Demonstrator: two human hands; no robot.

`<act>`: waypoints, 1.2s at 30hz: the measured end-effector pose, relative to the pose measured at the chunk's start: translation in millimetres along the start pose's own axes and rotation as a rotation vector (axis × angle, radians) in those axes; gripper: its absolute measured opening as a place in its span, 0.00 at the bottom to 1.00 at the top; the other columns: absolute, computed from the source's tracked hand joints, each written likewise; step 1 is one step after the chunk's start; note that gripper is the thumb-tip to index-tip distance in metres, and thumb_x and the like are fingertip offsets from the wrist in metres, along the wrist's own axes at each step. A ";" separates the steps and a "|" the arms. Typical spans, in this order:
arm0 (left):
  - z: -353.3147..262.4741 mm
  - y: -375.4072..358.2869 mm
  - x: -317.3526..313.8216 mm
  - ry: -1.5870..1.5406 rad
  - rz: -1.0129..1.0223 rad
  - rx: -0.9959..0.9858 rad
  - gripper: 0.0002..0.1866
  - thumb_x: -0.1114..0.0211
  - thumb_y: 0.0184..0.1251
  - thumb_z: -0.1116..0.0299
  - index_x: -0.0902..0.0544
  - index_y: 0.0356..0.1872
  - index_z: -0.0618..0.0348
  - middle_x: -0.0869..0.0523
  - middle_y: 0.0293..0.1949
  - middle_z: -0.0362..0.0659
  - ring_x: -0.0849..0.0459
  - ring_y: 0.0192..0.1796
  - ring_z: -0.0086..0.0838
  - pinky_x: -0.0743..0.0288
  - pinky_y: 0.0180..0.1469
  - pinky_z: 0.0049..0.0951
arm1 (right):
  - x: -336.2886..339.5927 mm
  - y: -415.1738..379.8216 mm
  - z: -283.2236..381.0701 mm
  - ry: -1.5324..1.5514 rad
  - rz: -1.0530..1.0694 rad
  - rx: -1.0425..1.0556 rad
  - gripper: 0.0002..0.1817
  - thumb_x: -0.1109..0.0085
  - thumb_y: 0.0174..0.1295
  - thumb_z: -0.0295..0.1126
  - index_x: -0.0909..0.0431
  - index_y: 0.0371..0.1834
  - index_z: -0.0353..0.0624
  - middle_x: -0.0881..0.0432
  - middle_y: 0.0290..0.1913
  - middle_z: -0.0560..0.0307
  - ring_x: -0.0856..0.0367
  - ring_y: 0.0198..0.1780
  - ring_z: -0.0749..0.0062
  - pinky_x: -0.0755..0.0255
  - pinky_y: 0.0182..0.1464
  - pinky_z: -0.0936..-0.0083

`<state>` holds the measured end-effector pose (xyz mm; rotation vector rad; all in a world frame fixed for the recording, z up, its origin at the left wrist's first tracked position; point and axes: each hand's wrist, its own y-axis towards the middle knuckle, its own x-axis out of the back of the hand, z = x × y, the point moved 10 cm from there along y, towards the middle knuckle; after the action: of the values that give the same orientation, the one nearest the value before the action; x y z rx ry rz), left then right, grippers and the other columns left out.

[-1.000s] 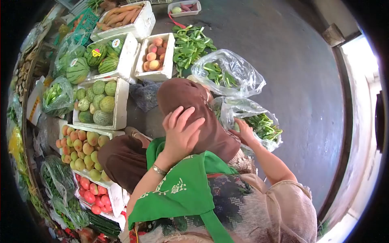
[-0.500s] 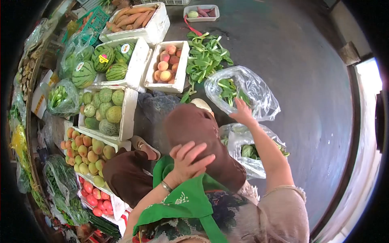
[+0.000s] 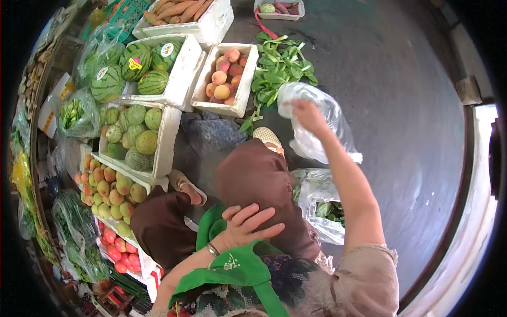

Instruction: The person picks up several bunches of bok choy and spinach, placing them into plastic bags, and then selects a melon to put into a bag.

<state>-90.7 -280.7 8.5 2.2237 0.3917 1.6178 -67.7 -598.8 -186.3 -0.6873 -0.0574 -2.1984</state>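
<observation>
My right hand [image 3: 308, 115] is closed on the edge of a clear plastic bag [image 3: 322, 137], which lies on the dark floor beside loose leafy greens [image 3: 280, 68]. My left hand [image 3: 247, 226] is empty, its fingers spread above my lap near the green apron [image 3: 227, 272]. A second clear bag [image 3: 330, 230] with leafy greens inside sits below the first one, right of my knee. The contents of the upper bag are hidden by its crumpled plastic.
Foam boxes hold peaches [image 3: 224, 79], watermelons [image 3: 153, 82], melons [image 3: 135, 140], more fruit [image 3: 113, 187] and carrot-like roots [image 3: 182, 10]. A small white tray [image 3: 280, 16] is at the top. Dark crumpled plastic [image 3: 211, 132] lies by my foot.
My right hand has moved up and left and closed on the upper bag, whose rim is pulled over so its greens no longer show. My left hand stays spread. The view has shifted slightly.
</observation>
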 end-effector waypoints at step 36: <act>2.5 10.1 -7.1 0.017 0.197 -0.052 0.24 0.47 0.61 0.59 0.23 0.59 0.18 0.27 0.66 0.24 0.34 0.65 0.21 0.50 0.69 0.33 | -85.6 27.5 -143.3 -0.280 0.056 -0.217 0.37 0.36 0.55 0.39 0.36 0.70 0.47 0.26 0.60 0.34 0.28 0.62 0.40 0.31 0.62 0.56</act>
<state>-90.4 -293.1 6.2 2.2706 0.1353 1.7251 -68.8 -595.0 -355.4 -1.1017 0.0575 -2.0597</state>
